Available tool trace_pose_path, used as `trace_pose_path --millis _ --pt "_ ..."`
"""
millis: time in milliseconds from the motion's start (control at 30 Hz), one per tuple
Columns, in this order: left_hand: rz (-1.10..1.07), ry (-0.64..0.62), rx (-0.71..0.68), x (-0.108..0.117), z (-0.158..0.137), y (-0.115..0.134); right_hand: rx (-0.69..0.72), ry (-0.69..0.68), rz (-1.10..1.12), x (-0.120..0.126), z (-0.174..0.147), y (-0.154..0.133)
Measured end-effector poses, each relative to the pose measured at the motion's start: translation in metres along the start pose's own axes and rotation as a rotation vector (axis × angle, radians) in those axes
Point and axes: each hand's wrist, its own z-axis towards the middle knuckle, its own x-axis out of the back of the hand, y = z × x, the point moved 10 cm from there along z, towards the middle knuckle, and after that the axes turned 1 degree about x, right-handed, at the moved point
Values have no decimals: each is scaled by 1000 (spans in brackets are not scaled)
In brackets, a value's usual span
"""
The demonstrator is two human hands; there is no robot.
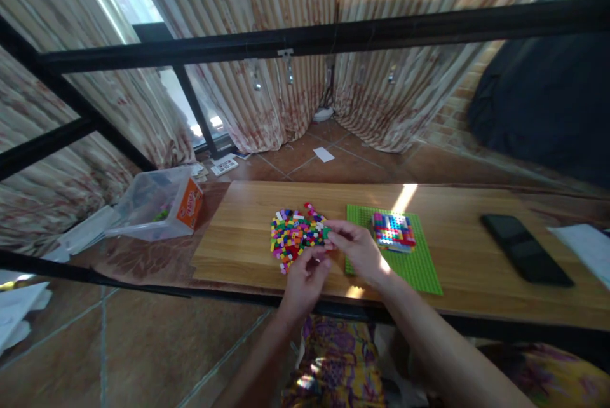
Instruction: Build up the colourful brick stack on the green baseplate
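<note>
A pile of small colourful toy bricks (290,233) is spread on the wooden board. At its right edge my right hand (359,252) pinches a green toy brick (326,234) between thumb and fingers. Close below it, my left hand (305,278) has its thumb and fingers drawn together over the front of the pile; what they hold, if anything, is too small to make out. Right of my hands lies a green studded baseplate (419,271), partly covered by my right hand. On it stands a low block of multicoloured bricks (394,231).
A black phone (527,249) lies on the wooden board (467,230) at the right, near some white paper (586,246). A clear plastic bin (152,204) with an orange label stands left. A dark metal rail (305,42) crosses in front of the curtains (286,1).
</note>
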Motion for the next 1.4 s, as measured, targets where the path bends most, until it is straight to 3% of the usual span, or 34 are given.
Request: trace_pose_path --millis 100,333,533,767,933,1033,1133,1200,1300,1400 --pt "-69 42 -2 -7 1 16 -36 57 99 7 -26 -3" --pt "14 73 -43 -21 1 33 112 198 -19 29 -54 -35" --pt "224 -73 -110 -42 -7 37 41 233 -50 43 -73 -19" --pt "367 -228 -87 -64 -10 26 15 220 22 59 -86 -8" --pt "390 -272 -82 -76 -9 18 -70 279 117 68 -92 3" --pt "316 -251 -35 -79 -6 7 -51 390 97 91 -93 9" --pt "316 -212 -13 -76 -2 -3 45 585 17 136 -95 7" --pt "375 -196 -25 -73 1 -8 157 647 -153 161 -93 -6" --pt "426 -177 -34 -68 3 -13 264 606 -468 178 -83 -26" --pt "428 -172 -34 -66 4 -14 326 516 -675 176 -71 -38"
